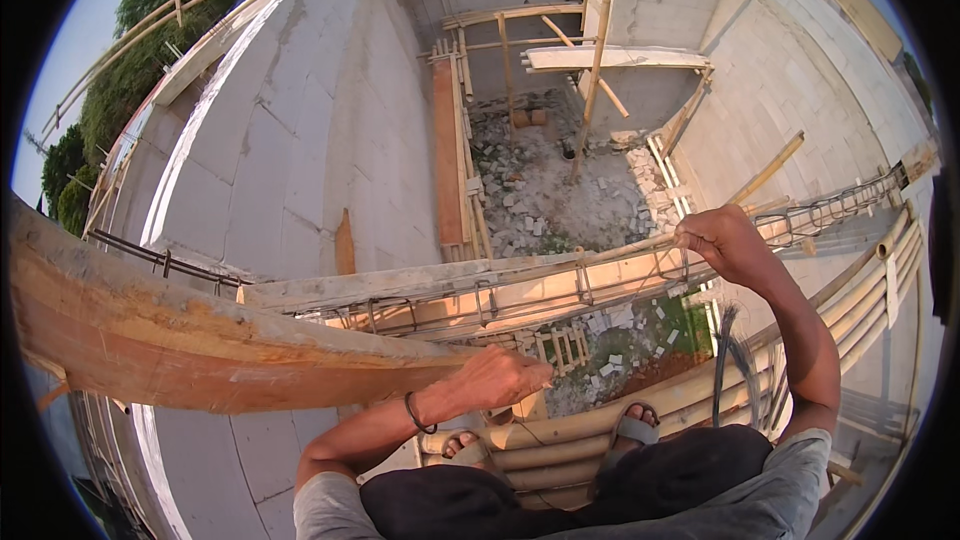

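My left hand, with a dark band at the wrist, is closed beside the end of a long wooden board coming in from the left. Whatever its fingers hold is hidden. Farther out, my right hand makes a fist at the upper edge of a steel rebar cage. What lies in that fist is too small or covered to tell. Orange-brown formwork boards run along the cage, which spans left to right. Close to my right knee, a bundle of thin dark wire hangs over the bamboo.
My sandalled feet rest on bamboo poles, high above rubble-covered ground. Pale block walls enclose the space. Beyond the cage stand upright bamboo poles and a plank platform. More bamboo curves along the right.
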Demonstrator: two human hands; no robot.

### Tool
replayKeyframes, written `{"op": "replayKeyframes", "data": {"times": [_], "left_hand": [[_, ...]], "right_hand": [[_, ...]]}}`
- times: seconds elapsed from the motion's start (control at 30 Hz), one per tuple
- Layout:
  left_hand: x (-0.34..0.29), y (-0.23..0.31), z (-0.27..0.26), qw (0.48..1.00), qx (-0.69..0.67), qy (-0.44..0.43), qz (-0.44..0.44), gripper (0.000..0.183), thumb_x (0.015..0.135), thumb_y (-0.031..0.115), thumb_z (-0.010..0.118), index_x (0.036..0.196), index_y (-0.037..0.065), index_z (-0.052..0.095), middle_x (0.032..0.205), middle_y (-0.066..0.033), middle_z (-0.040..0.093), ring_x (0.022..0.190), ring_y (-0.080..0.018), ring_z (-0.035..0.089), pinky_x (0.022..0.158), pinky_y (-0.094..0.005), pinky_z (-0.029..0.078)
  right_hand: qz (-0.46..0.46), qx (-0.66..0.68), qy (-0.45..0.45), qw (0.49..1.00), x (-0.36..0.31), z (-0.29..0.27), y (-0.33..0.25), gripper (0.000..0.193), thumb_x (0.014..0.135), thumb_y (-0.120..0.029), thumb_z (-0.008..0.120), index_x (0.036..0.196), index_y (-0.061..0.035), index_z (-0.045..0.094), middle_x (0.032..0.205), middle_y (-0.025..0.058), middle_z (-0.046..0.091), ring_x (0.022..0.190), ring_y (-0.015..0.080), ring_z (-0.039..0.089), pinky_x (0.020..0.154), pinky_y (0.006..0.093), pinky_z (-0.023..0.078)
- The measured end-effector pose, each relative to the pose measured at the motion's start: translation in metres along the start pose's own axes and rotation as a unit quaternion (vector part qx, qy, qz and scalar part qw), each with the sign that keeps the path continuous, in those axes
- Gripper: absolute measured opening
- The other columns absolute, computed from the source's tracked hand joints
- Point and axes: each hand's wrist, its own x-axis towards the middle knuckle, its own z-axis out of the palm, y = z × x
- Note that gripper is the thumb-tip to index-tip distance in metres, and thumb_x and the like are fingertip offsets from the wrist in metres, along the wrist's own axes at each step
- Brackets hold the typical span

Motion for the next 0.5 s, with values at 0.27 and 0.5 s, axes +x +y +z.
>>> {"op": "replayKeyframes", "data": {"times": [0.27, 0.5], "left_hand": [[-0.001, -0.022, -0.027, 0.962, 0.075, 0.193, -0.179, 0.011, 0.091, 0.015, 0.064, 0.091, 0.004, 0.061, 0.064, -0.0162, 0.059, 0.057, -0.0345, 0.060, 0.050, -0.0410, 0.047], [-0.002, 0.000, -0.002, 0.995, 0.018, 0.088, -0.035, 0.011, 0.093, 0.014, 0.062, 0.091, 0.003, 0.061, 0.062, -0.0166, 0.059, 0.056, -0.0346, 0.061, 0.049, -0.0422, 0.048]], "right_hand": [[-0.124, 0.243, -0.280, 0.921, -0.015, -0.010, -0.017, 0.018, 0.092, -0.022, 0.064, 0.096, -0.0073, 0.073, 0.079, 0.0142, 0.070, 0.074, 0.0306, 0.068, 0.063, 0.0420, 0.050], [-0.005, 0.022, 0.015, 1.000, 0.001, -0.003, 0.009, 0.014, 0.091, -0.021, 0.063, 0.088, -0.0101, 0.070, 0.069, 0.0140, 0.065, 0.064, 0.0341, 0.065, 0.059, 0.0427, 0.049]]}}
